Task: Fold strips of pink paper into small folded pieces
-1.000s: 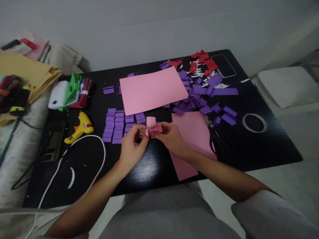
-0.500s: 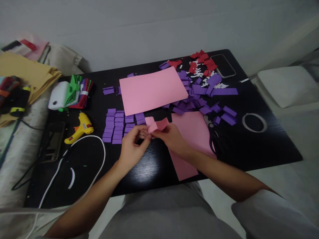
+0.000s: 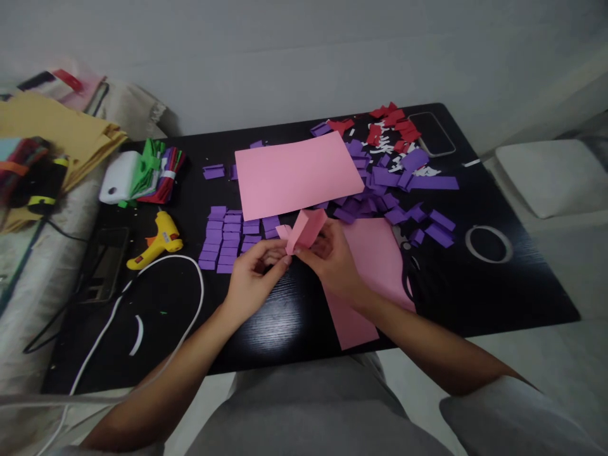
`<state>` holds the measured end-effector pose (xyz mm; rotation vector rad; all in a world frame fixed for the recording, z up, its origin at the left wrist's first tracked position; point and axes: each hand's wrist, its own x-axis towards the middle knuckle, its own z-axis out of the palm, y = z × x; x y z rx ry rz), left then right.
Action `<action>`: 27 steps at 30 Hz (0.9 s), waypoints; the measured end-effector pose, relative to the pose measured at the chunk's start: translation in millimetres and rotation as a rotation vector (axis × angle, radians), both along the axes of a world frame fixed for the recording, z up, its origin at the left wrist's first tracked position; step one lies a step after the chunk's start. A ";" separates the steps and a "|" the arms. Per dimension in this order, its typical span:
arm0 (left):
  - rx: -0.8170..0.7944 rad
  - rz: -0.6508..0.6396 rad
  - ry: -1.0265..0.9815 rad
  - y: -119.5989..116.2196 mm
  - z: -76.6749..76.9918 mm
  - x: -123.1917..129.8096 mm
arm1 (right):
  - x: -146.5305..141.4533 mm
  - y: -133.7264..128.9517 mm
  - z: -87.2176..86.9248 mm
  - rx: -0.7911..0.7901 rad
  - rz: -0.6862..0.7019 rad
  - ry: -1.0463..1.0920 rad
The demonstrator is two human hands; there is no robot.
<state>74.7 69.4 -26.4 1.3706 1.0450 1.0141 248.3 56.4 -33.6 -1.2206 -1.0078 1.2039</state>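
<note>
**Pink paper piece held between both hands, centre of frame**

I hold a small folded pink paper piece just above the tabletop, slightly above the middle of the frame. The piece lies directly between my two hands. Its long axis runs on a diagonal, from its lower-left end at my fingertips up toward the upper right, where the free end fans open and tilts away from me.

My left hand comes in from the lower left. Its fingers are nearly closed, narrowed to a pinch on the lower-left end of the piece. My right hand comes in from the lower right. Its fingers are also narrow, closed on the underside and right edge of the piece; the exact contact of the thumb is hidden behind the paper. Both hands are equally near, as each one touches the piece.

Surroundings, by position in the frame:

- Above the piece: a large pink sheet lies flat.
- To the right, under my right wrist: a second pink sheet, overhanging the near edge of the tabletop.
- To the left of the piece: rows of folded purple pieces.
- Upper right: a loose heap of purple scraps, with red scraps beyond it and a phone beside them.
- Right of the second sheet: scissors, and further right a tape ring.
- Left: a yellow glue gun with its white cord.
</note>
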 end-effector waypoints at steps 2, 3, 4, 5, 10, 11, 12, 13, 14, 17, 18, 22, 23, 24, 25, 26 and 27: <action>0.012 0.026 0.014 0.6 1.5 -0.9 | -1.5 -5.9 0.1 0.246 -0.148 -0.214; 0.017 0.038 0.024 1.0 2.5 -1.2 | -1.8 -8.6 0.6 0.366 -0.190 -0.310; 0.021 0.049 0.032 1.3 3.5 -1.4 | -1.8 -10.8 1.3 0.447 -0.207 -0.398; 0.025 0.058 0.038 1.5 4.3 -1.3 | -1.6 -12.3 2.0 0.485 -0.205 -0.473; 0.041 0.045 0.054 -0.8 3.9 -0.2 | -1.6 -10.3 2.7 0.419 -0.107 -0.581; 0.043 0.035 0.054 -1.7 3.3 -0.2 | -1.9 -9.1 2.2 0.408 -0.097 -0.574; 0.045 0.026 0.051 -2.6 2.8 -0.2 | -2.2 -8.0 1.7 0.402 -0.092 -0.565; 0.041 0.017 0.045 -3.4 2.4 -0.4 | -2.4 -7.2 1.2 0.399 -0.086 -0.557; 0.034 0.010 0.038 -3.9 2.5 -0.6 | -2.5 -6.7 0.9 0.400 -0.080 -0.545; 0.002 0.018 0.011 -4.4 4.6 -0.9 | -2.5 -6.9 0.5 0.428 -0.053 -0.503; -0.007 0.028 0.009 -4.2 5.8 -0.7 | -2.3 -7.3 0.5 0.434 -0.044 -0.491; -0.026 0.054 0.007 -2.7 10.3 1.3 | -1.4 -8.7 0.6 0.411 -0.025 -0.485; -0.034 0.055 0.000 -2.4 10.9 1.7 | -1.2 -8.9 0.6 0.402 -0.018 -0.485; -0.045 0.056 -0.008 -1.9 11.3 2.0 | -0.9 -8.9 0.6 0.395 -0.011 -0.483; -0.059 0.055 -0.016 -1.5 11.4 2.0 | -0.7 -8.9 0.6 0.390 -0.004 -0.478; -0.072 0.055 -0.022 -1.0 11.3 1.9 | -0.5 -8.9 0.6 0.389 0.002 -0.474; -0.084 0.053 -0.027 -0.5 11.1 1.6 | -0.3 -8.8 0.7 0.390 0.006 -0.474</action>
